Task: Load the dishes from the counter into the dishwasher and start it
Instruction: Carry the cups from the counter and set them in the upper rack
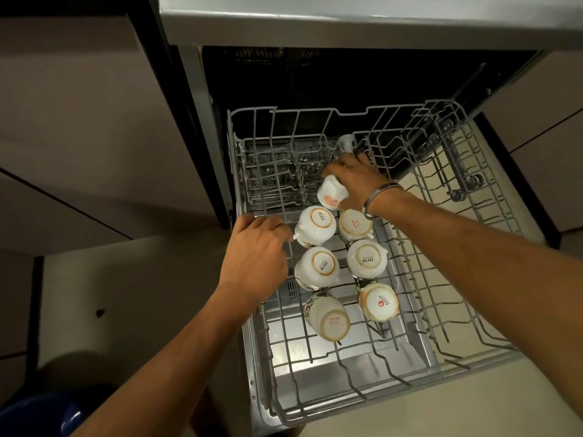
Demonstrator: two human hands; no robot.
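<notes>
- Over the pulled-out lower rack [419,313] of the open dishwasher [202,127], both hands are at work; every place below is given against this rack.
- Right hand [358,181], metal bangle [378,197] at the wrist, reaches to the rack's far middle, fingers curled round a white cup [331,193] that lies tilted.
- Left hand [255,250] sits at the rack's left rim, fingers curled; it appears to pinch a white-tipped tine beside the nearest cup, though the contact is partly hidden.
- Six cups [367,258] stand upside down in two rows of three down the rack's left-centre, bases up, some printed "SISTA".
- Cutlery basket [277,175] fills the far left corner.
- Right half of the rack holds bare wire tines only.
- Blue round object [53,417] lies on the floor, well left of the rack's near corner.
</notes>
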